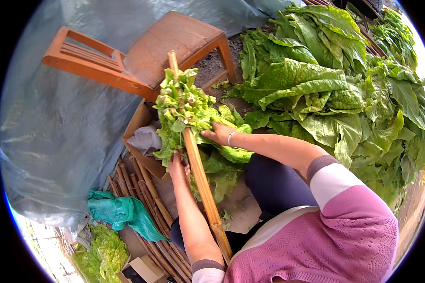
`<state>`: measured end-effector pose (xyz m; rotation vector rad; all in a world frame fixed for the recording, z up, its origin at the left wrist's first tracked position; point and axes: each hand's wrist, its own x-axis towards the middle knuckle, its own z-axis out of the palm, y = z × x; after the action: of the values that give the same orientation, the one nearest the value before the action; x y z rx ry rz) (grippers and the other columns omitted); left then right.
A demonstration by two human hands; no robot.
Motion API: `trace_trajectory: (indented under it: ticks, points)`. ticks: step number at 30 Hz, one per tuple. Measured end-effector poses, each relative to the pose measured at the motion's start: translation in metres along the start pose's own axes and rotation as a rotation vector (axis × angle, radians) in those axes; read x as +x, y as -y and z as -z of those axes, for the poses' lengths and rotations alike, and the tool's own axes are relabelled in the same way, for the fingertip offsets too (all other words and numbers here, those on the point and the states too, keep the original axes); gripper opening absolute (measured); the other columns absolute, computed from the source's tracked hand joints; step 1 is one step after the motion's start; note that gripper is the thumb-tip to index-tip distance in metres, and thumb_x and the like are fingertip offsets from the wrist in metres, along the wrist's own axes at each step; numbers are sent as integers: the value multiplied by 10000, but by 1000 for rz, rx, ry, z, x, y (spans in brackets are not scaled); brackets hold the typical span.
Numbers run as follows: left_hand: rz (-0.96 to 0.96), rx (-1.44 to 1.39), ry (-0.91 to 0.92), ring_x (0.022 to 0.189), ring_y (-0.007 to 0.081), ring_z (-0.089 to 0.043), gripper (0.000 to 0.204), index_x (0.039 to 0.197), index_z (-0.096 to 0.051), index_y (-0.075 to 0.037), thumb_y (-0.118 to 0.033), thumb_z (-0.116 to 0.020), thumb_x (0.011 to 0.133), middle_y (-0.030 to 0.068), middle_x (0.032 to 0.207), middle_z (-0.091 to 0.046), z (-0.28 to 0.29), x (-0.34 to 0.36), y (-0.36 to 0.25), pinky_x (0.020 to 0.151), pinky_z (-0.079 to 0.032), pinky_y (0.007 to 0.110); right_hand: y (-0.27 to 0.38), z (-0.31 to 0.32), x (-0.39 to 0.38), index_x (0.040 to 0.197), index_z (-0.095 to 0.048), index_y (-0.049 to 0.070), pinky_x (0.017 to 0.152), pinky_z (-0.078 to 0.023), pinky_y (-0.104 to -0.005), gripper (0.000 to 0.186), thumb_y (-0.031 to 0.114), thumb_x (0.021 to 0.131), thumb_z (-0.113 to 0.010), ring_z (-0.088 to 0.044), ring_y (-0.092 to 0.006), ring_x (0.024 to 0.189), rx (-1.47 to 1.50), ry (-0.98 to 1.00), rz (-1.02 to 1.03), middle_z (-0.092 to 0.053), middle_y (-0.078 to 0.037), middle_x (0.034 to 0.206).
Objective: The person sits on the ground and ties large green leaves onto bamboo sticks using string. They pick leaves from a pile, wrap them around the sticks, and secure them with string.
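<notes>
A long bamboo stick (200,181) slants from my lap toward the orange wooden chair (170,35), with a clump of light green leaves (184,96) strung around its upper part. My left hand (178,165) is curled just left of the stick under the clump; what it grips is partly hidden. To the right of the stick, my right hand (218,133), with a bracelet at the wrist, grips the leaves, its fingertips partly among them.
A large pile of green leaves (316,104) lies to the right. Blue plastic sheeting (52,141) covers the left. A cardboard box (148,162) with a pale bag sits below the chair, beside bundled sticks (153,210) and a teal cloth (118,210). More leaves (104,254) lie lower left.
</notes>
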<state>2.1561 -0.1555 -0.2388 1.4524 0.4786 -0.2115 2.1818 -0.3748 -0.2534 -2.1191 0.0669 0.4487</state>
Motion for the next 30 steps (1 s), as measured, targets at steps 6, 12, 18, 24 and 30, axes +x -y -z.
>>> trace_trajectory:
  ticks: [6,12,18,24,30]
  points:
    - [-408,456,334,700,169,-539,466,957,-574,8,-432,-629,814,71,772,-584,-3,-100,13,675,-440,316,6,29,-55,1204,-491,29,908,-401,-433,554,360,785,-636,-473,-319,1130,-376,-403,38,-515,-144,1168]
    - [-302,303,209,655,145,-537,329,947,-579,29,-206,-695,749,49,771,-579,-2,-88,3,625,-435,257,-16,41,-152,1149,-553,68,913,-434,-388,444,270,769,-663,-523,-317,1069,-176,-467,245,-535,-136,1130]
    - [-293,449,119,671,145,-530,314,983,-576,49,-199,-659,809,62,800,-576,0,-45,-40,606,-410,288,-95,155,-229,1158,-580,102,914,-449,-354,383,296,829,-613,-578,-254,1041,-33,-631,-106,-561,-100,1185]
    - [-360,496,70,737,122,-501,336,1033,-548,63,-178,-644,819,60,874,-569,-1,-50,-29,650,-409,266,-226,217,-173,1388,-319,127,1029,-317,-414,746,306,757,-674,-346,-316,1283,-848,-607,-300,-374,-144,1382]
    - [-267,409,64,743,103,-496,367,1053,-538,50,-171,-662,787,39,871,-557,-16,-61,-33,653,-401,231,-309,283,-80,1272,-468,134,969,-370,-454,495,203,797,-587,-415,-309,1230,-1240,-390,-439,-453,-134,1300]
